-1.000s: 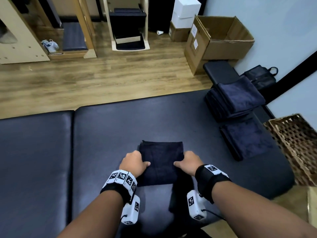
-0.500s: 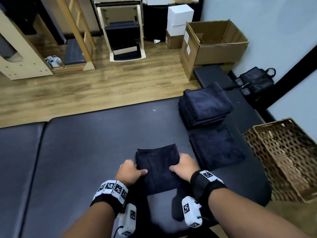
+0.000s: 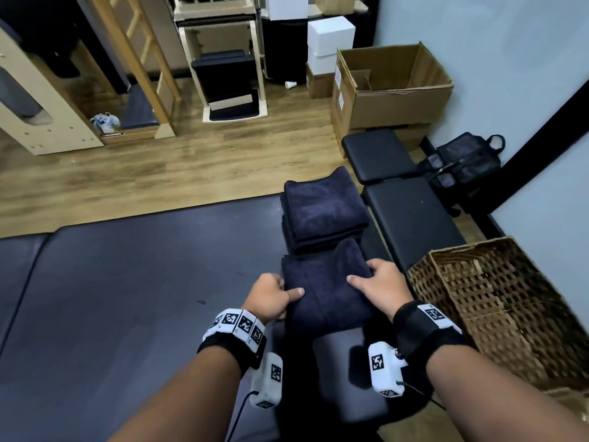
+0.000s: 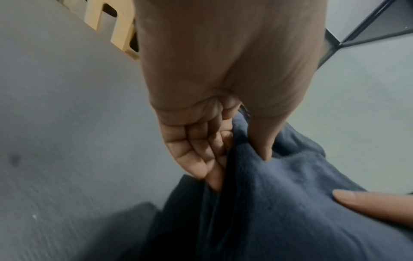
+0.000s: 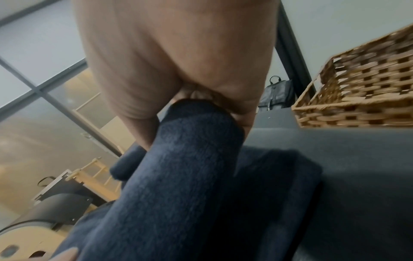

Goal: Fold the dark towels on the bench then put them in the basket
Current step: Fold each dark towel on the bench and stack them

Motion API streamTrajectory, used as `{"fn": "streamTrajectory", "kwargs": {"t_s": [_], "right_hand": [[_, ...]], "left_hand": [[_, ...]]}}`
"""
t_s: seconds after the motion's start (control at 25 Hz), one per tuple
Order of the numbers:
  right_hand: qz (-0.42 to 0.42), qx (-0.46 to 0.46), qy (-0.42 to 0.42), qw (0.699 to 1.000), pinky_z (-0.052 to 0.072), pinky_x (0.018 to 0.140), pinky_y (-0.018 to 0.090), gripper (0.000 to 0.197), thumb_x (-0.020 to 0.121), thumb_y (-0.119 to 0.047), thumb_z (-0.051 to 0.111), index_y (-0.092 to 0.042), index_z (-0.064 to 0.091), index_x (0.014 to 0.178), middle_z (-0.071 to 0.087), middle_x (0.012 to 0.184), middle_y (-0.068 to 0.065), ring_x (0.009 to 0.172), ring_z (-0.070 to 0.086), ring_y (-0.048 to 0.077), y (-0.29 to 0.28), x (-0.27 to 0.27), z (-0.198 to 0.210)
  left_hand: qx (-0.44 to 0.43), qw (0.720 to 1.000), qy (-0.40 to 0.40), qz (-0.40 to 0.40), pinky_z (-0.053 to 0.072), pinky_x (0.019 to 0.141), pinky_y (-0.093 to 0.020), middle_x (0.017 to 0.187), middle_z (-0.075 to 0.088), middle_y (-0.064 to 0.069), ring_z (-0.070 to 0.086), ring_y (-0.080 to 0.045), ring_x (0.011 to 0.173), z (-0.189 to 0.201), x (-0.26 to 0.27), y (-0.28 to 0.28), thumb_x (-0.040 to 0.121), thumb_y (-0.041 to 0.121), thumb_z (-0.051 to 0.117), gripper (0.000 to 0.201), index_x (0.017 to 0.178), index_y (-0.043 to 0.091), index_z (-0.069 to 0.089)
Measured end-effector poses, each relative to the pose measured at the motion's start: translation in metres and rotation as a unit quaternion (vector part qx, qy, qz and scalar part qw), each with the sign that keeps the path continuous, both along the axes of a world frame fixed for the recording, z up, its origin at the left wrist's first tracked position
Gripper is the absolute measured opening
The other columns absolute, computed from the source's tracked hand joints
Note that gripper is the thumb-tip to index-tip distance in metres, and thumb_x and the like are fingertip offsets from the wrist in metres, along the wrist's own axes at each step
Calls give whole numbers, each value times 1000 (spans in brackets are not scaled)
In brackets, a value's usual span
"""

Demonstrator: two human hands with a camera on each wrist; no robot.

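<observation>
I hold a folded dark towel (image 3: 325, 295) by its two sides, lifted over the right end of the black bench (image 3: 127, 314). My left hand (image 3: 274, 295) pinches its left edge, thumb on top and fingers underneath (image 4: 201, 155). My right hand (image 3: 379, 285) grips the right edge, fingers curled round the fold (image 5: 243, 120). Under the held towel (image 5: 178, 176) lies another flat dark towel (image 5: 279, 176). A stack of folded dark towels (image 3: 322, 212) sits just beyond it. The woven basket (image 3: 497, 301) stands right of my right hand; what it holds is not visible.
A narrower black padded bench (image 3: 411, 215) runs behind the basket, with a black bag (image 3: 465, 161) by the wall. An open cardboard box (image 3: 389, 87), white boxes (image 3: 330, 39) and wooden frames (image 3: 143, 59) stand on the wood floor beyond.
Both hands have carried the folded towel from the bench's middle to the right. It is now over the flat towel, beside the basket.
</observation>
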State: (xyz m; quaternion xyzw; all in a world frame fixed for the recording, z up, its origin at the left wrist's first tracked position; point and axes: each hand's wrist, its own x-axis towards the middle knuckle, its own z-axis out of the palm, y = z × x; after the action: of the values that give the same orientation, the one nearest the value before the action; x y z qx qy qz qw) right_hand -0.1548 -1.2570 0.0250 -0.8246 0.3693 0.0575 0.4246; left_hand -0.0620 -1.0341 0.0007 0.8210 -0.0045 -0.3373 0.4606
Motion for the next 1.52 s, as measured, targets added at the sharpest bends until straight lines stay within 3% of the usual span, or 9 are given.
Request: {"fn": "streamTrajectory", "kwargs": {"t_s": [0.2,0.32,0.44,0.6,0.76,1.0,1.16,1.32,1.52], "right_hand": [[65,-165,16,984,48,96,36,51,77,-35,82,-15,64,121,67,117,8,114,60,32,-27,-14,-8],[214,-252,-64,942,46,102,41,48,82,-35,73,-18,61,126,57,121,2,118,49,27,-17,-18,-9],[328,-219,41,918,43,107,41,75,83,-49,67,-23,40,148,45,144,0,133,42,26,-8,-12,-16],[350,-224,128,901,40,108,46,93,79,-46,67,-31,17,156,27,152,10,137,32,34,1,0,-17],[369,-260,165,877,37,104,52,87,77,-36,64,-39,20,152,17,154,13,131,32,40,19,7,-10],[421,-304,122,846,40,103,51,61,85,-19,51,-24,39,145,27,154,12,133,33,38,75,20,-10],[500,-297,103,807,43,99,51,38,93,-42,51,-31,58,128,43,142,-1,131,37,31,145,23,-20],[617,-191,75,760,45,97,33,28,91,-39,55,-25,69,110,66,116,7,116,61,31,245,9,-31],[720,-188,83,663,45,99,30,30,94,-34,58,-25,67,121,66,121,4,118,62,26,361,-32,-39]], "left_hand": [[101,990,-100,-5,52,82,-32,95,63,2,62,-17,86,-8,-25,-25,65,31,88,54,102,19,51],[108,964,-216,-114,43,106,-33,130,41,4,50,-15,116,-6,-27,-22,62,36,88,87,135,27,42],[183,929,-212,-240,33,116,-40,160,14,5,24,-22,143,-7,-20,-26,65,46,84,103,151,26,31],[269,913,-139,-275,30,117,-47,165,1,6,17,-26,148,-9,-12,-27,64,56,81,118,156,34,11],[257,931,-121,-230,36,114,-47,162,19,-3,31,-28,144,-10,-8,-3,66,50,81,114,155,33,12],[262,949,-111,-133,46,95,-32,121,64,-10,59,-28,115,-11,-34,108,88,35,65,39,119,11,62],[278,958,-59,-32,49,87,-33,111,68,-10,61,-30,110,-14,-95,213,87,31,63,26,106,12,66],[287,953,-5,92,48,83,-32,111,70,-10,64,-30,108,-29,-191,326,88,29,62,24,105,14,67],[254,927,107,253,42,73,-24,108,71,-8,65,-24,99,-53,-332,427,89,26,63,28,111,10,70]]}}
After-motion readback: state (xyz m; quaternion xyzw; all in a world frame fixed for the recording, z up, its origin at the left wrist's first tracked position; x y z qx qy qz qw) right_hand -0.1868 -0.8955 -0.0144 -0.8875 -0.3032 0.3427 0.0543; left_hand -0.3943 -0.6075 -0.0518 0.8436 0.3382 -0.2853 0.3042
